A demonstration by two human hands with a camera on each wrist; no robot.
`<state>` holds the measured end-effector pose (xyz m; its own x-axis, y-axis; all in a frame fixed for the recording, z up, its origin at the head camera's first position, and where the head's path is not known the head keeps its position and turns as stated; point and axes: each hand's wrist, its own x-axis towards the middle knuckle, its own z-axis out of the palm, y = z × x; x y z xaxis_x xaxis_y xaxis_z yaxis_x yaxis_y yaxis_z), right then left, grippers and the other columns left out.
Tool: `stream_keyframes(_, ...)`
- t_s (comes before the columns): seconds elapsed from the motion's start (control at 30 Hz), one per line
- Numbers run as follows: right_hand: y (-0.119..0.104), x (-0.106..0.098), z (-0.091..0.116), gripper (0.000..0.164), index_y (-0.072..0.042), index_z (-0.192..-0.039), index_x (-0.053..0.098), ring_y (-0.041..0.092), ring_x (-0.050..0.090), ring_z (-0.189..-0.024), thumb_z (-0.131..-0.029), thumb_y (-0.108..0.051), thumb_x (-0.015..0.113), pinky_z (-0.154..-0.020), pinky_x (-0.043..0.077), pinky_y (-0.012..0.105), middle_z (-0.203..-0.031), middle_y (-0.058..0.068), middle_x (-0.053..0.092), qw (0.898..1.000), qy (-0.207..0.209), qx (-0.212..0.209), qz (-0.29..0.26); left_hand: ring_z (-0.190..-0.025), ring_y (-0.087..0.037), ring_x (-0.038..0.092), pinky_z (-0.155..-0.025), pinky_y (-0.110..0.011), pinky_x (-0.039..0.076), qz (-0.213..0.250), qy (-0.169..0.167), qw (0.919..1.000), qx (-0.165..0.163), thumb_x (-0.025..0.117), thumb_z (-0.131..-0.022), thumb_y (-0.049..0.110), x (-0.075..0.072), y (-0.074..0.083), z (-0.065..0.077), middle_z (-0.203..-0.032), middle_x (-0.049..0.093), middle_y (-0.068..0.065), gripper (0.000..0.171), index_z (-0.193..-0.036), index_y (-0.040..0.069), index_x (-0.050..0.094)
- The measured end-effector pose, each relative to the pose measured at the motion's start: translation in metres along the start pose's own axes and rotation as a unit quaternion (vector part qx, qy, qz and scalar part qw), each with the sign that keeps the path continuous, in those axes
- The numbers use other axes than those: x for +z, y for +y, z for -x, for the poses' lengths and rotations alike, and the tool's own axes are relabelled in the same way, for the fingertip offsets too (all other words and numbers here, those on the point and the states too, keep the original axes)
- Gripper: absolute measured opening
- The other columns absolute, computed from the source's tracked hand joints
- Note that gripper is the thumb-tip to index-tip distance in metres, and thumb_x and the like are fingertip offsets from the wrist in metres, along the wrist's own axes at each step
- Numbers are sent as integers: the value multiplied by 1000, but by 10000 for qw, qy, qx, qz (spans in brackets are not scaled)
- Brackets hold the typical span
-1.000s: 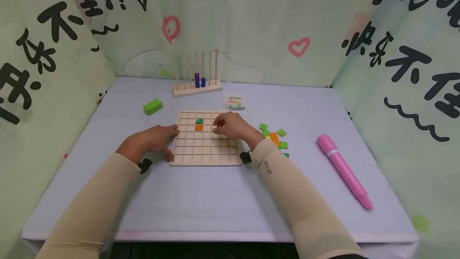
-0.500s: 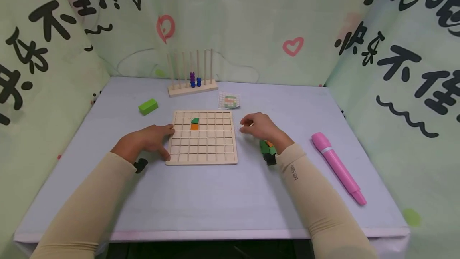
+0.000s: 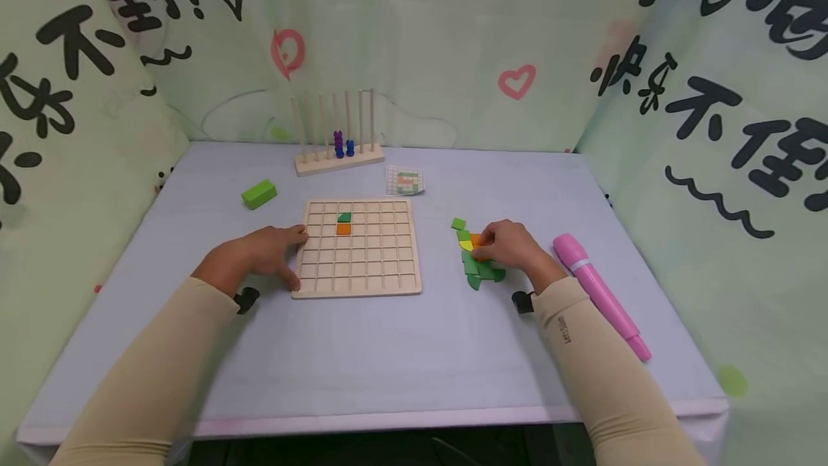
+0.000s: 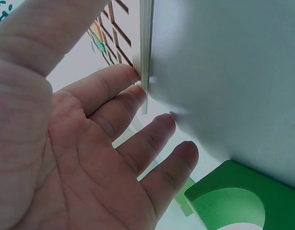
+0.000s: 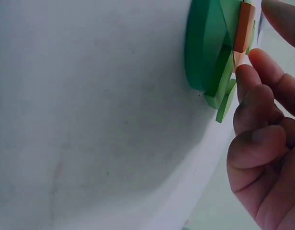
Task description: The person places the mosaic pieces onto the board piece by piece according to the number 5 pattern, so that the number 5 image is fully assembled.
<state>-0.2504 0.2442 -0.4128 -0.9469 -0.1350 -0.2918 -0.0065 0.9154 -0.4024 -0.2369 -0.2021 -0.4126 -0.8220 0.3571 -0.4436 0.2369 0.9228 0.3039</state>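
Note:
A square wooden grid board [image 3: 362, 265] lies mid-table. One green piece [image 3: 345, 217] with a slanted or curved side sits in an upper cell, directly above an orange square piece [image 3: 343, 229]. My left hand [image 3: 261, 257] rests against the board's left edge, thumb spread from the fingers; the left wrist view shows fingertips at the board's rim. To the right, my right hand [image 3: 511, 247] reaches into a cluster of green pieces [image 3: 475, 265], a yellow piece [image 3: 465, 244] and orange pieces. In the right wrist view, thumb and forefinger stand apart beside an orange piece [image 5: 244, 28].
Behind the board lie a pattern card [image 3: 405, 181] and a wooden peg rack [image 3: 339, 160] with blue and purple beads. A green block [image 3: 259, 194] is at the left. A fat pink marker [image 3: 601, 293] lies by the right forearm. Fabric walls with black lettering enclose the table.
My right hand has left the board's right side and moved right, down to the loose pieces. The left hand stays at the board's left edge. The head view has shifted slightly right.

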Motion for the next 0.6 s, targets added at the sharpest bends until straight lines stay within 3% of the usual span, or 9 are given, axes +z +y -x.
stream_keyframes(0.13,0,3,2,33,-4,-107,71,26,56,-89,-94,-34,74,-71,45,31,-104,13,67,9995,41,241,209,-154,-49,25,-124,-61,27,18,36,10000,43,93,-76,37,0,0,2,-171,22,-19,106,-159,0,38)
stream_keyframes(0.3,-4,7,1,33,-4,-108,72,25,56,-86,-94,-34,74,-69,42,32,-102,11,66,9982,46,511,317,-155,-49,24,-124,-61,27,88,17,10000,-4,93,-78,36,1,-2,2,-172,21,-19,105,-159,1,37)
stream_keyframes(0.6,-5,8,-1,35,2,-112,70,27,58,-90,-94,-27,74,-72,47,30,-108,16,67,9989,74,410,236,-155,-48,24,-124,-61,27,157,32,9999,12,93,-78,36,1,-4,0,-172,20,-18,105,-160,2,37)
